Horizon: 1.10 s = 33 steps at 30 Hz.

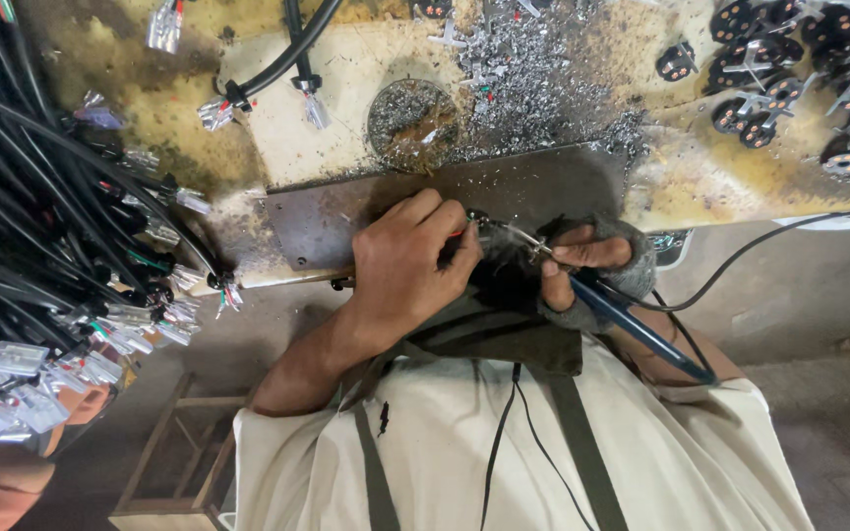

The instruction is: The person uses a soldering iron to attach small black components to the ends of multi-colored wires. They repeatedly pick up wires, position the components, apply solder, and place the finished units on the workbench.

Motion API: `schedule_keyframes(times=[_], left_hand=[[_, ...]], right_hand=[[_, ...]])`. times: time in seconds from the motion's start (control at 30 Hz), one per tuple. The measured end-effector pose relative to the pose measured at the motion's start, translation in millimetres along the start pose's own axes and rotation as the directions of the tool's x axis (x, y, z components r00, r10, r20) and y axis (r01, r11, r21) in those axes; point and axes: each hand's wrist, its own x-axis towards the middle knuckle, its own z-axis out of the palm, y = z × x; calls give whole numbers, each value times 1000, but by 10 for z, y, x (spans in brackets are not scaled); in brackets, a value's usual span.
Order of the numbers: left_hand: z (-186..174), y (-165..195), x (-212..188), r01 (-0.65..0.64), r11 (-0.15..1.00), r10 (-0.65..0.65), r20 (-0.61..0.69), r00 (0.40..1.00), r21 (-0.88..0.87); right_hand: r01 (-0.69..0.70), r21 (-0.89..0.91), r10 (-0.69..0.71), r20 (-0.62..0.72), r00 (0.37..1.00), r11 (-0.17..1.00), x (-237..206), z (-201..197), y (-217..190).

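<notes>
My left hand is closed around a small black plug part with a red wire, holding it just in front of a dark metal plate. My right hand, in a grey fingerless glove, grips a blue-handled soldering iron. The iron's thin metal tip reaches the part held in the left hand. The two hands are close together above my dark apron bib. The iron's black cord runs off to the right.
A thick bundle of black cables with clear-wrapped connectors hangs at the left. Silvery solder scraps and a round tin of scraps lie on the stained bench. Black round plugs are piled top right. A wooden stool stands lower left.
</notes>
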Motion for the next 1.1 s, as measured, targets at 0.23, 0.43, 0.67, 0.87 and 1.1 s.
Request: schedule_keyframes(times=[0.23,0.43,0.67,0.87,1.1], left_hand=[[-3,-1,2,-16,1000,16,-23,1000,-19],[-9,20,25,-57,998,56,-62,997,-19],[-6,23,37,-87,996,83,-119,989,-30],[-22,22,46,-94,995,88,-110,990,-43],[-35,40,57,-99,994,94,-103,990,-44]], right_hand=[[571,-209,-532,215,819,794,395,125,32],[89,-192,-32,281,959,977,796,-264,-390],[72,-763,-141,-25,990,643,1422,-676,-390],[203,-618,-116,178,977,760,1337,-489,-902],[503,-769,-120,500,858,396,1106,-324,-775]])
